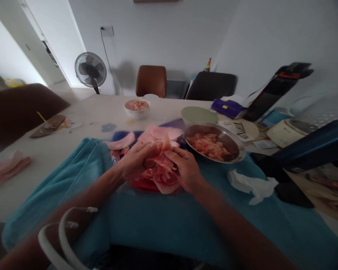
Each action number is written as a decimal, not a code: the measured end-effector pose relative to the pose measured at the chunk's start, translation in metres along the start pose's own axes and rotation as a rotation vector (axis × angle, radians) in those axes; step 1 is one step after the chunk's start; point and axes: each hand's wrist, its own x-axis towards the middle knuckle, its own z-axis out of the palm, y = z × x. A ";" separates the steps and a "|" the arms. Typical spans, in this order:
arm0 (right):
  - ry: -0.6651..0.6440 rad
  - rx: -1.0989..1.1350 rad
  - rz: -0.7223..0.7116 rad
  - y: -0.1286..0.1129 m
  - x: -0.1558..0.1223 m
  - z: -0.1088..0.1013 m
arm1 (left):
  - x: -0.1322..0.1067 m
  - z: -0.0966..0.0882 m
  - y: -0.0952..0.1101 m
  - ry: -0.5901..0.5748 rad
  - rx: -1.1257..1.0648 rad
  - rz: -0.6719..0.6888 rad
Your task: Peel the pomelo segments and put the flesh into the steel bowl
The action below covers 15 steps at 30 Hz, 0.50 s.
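Observation:
My left hand [136,162] and my right hand [186,167] are both closed around a pink pomelo piece [160,165] held between them over a teal cloth [157,217]. Torn pink membranes and peel hang from the piece, and a red plate edge [143,185] shows under it. Pink peel pieces [157,134] lie just beyond my hands. A metal bowl [236,144] with peeled pink flesh stands to the right of my right hand.
A white bowl [136,107] of fruit flesh stands farther back, a pale green bowl [198,114] behind the metal one. A crumpled tissue [250,183] lies at right. Papers, glasses and appliances crowd the right side. Chairs and a fan [90,71] stand beyond the table.

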 end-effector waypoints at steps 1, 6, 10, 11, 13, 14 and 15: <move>0.003 -0.025 -0.010 0.000 0.000 0.000 | 0.000 0.000 -0.001 -0.004 -0.016 0.004; 0.088 -0.335 -0.155 0.001 0.001 -0.005 | 0.001 -0.001 -0.003 0.074 -0.071 -0.038; 0.119 -0.575 -0.358 -0.001 0.003 -0.013 | 0.002 0.000 -0.001 0.100 -0.020 0.004; 0.129 -0.606 -0.398 -0.003 0.004 -0.015 | 0.002 0.000 0.000 0.102 0.000 0.028; 0.161 -0.676 -0.481 -0.005 0.005 -0.020 | 0.002 0.000 0.001 0.124 0.052 0.084; 0.188 -0.713 -0.524 -0.006 0.006 -0.022 | 0.001 -0.001 0.001 0.139 0.082 0.113; 0.213 -0.745 -0.566 -0.008 0.007 -0.023 | 0.001 -0.001 0.001 0.153 0.112 0.141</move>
